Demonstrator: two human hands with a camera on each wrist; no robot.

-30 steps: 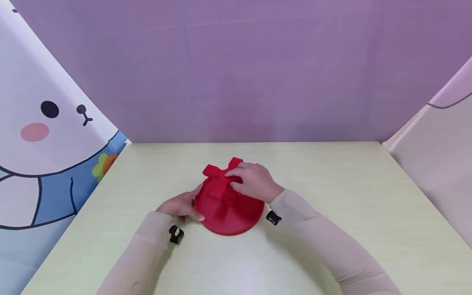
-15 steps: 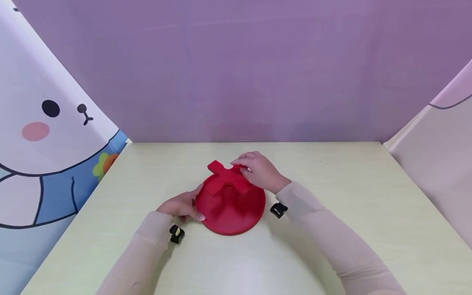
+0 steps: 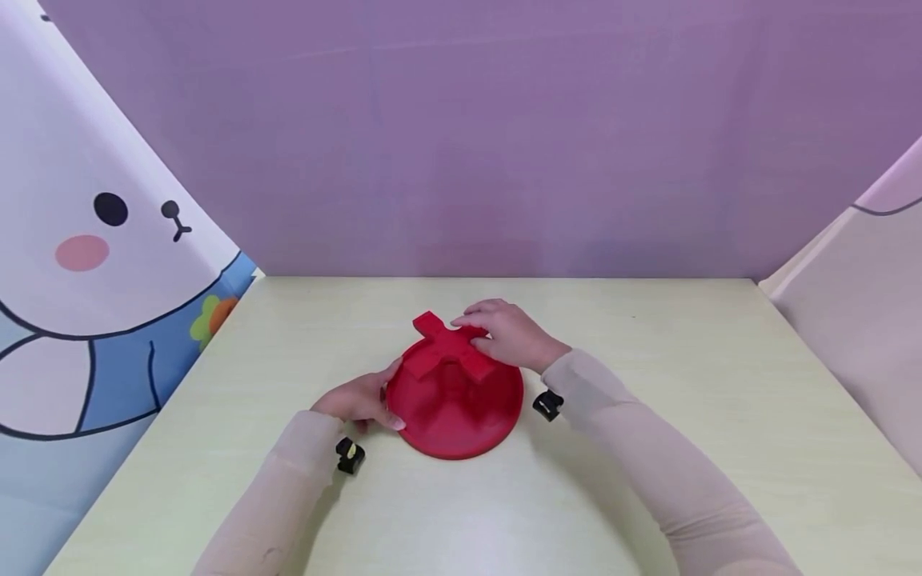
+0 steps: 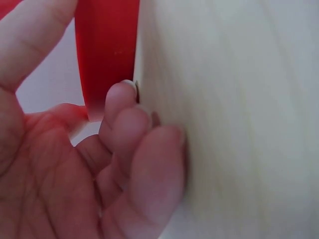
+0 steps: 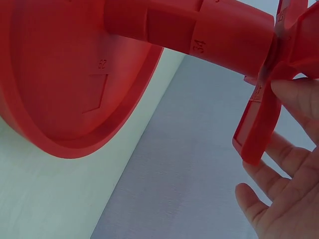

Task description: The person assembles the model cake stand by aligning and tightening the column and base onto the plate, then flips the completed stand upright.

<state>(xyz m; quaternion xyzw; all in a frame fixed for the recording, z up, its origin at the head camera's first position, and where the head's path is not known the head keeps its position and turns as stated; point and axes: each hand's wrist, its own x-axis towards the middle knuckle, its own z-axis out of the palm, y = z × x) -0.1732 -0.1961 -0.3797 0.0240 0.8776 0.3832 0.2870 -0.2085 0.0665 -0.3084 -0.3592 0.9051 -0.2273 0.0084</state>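
Observation:
A red plastic stand is upright on the table in the head view. It has a wide round base (image 3: 454, 438), a short column (image 5: 174, 27) and a cross-shaped top piece (image 3: 448, 346) with flat arms. My left hand (image 3: 356, 400) grips the base's rim from the left, thumb on the near side; the left wrist view shows its fingertips low against the table by the rim (image 4: 107, 50). At the far right of the cross, my right hand (image 3: 510, 334) pinches one arm (image 5: 256, 129) between thumb and fingers. That arm's end is partly hidden in the head view.
The pale wooden table (image 3: 648, 400) runs back to a purple panel (image 3: 461, 144). A printed cartoon panel (image 3: 79, 320) borders the left side and a pale panel (image 3: 857, 320) the right.
The cross-shaped piece has turned clockwise seen from above. My right hand has shifted right and grasps its far right arm. My left hand stays on the base's rim.

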